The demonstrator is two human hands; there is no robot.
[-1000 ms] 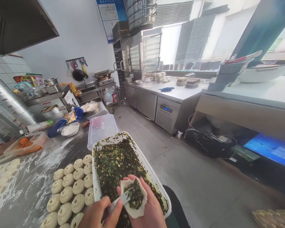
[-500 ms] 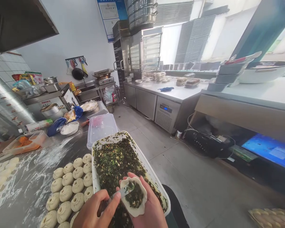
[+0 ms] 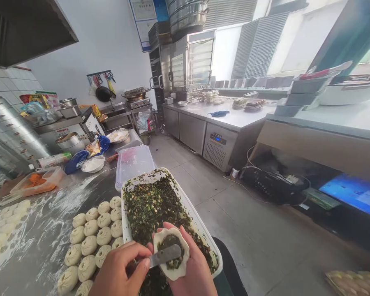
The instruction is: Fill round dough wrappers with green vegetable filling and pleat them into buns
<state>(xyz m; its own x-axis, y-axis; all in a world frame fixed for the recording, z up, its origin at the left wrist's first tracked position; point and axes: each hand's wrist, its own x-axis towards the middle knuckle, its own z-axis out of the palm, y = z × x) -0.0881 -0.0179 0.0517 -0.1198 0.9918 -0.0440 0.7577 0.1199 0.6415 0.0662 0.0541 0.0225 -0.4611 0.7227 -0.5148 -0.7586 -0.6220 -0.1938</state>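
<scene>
My left hand (image 3: 120, 267) pinches a small metal spatula (image 3: 165, 255), its blade lying flat over the dark green filling in a round dough wrapper (image 3: 172, 269). Cupped beneath that wrapper is my right hand (image 3: 199, 269), fingers curled up round its wavy edge. Both hands are above a white tub (image 3: 200, 222) of chopped green filling (image 3: 151, 201). Left of the tub, pleated buns (image 3: 88, 244) stand in rows on the floured worktop (image 3: 37, 255).
A clear plastic lid (image 3: 135, 162) lies behind the tub. Further left are a bowl of flour (image 3: 93, 164) and a plastic box with orange filling (image 3: 38, 181). More pale dough pieces (image 3: 6, 222) sit at the far left. Floor and a steel counter (image 3: 220, 144) lie to the right.
The spatula blade has moved right and down across the wrapper and now lies flatter on the filling. The view has shifted slightly.
</scene>
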